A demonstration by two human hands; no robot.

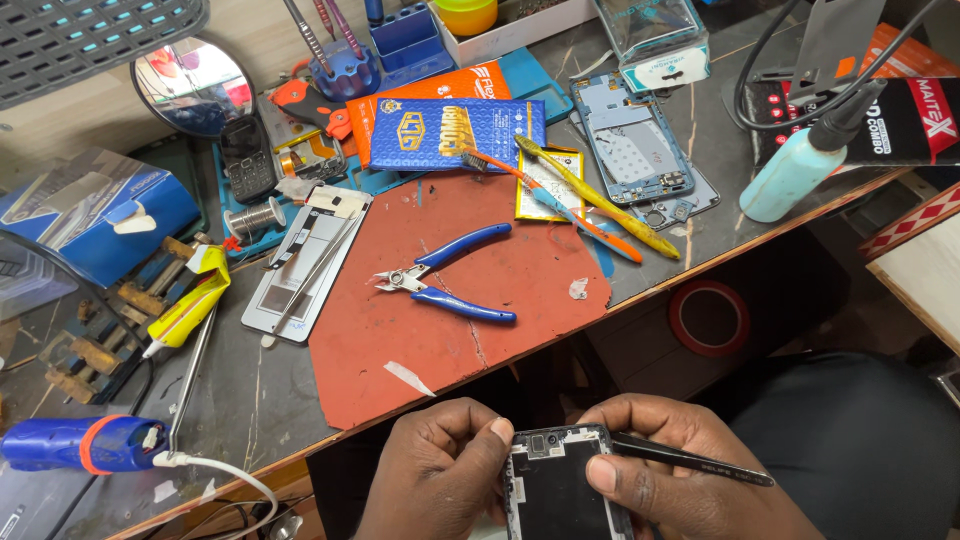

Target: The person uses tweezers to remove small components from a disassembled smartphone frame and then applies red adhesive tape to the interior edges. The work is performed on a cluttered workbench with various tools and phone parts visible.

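A: Field note, hands first. What have you got hold of?

B: Your left hand is curled closed around the left edge of a black, opened-up mobile phone body, thumb pressed on its upper left corner. Your right hand closes on the phone's right edge with the thumb flat on its face, and the same hand pinches a pair of slim black metal tweezers, which point out to the right.

A: And where is the phone?

B: Low in the view, in front of the near edge of the grey scratched workbench, held over your lap and not touching the bench.

A: What lies nearest on the bench?

B: A worn red rubber work mat, just beyond your hands. On it lie blue-handled side cutters, jaws to the left. Left of the mat is a flat silver phone panel, then a yellow glue tube.

A: Farther back?

B: A blue printed packet at the mat's far edge, a yellow toothbrush and an orange one crossing beside it, a blue bare phone frame, and a pale teal squeeze bottle at the right. A round mirror stands at the far left.
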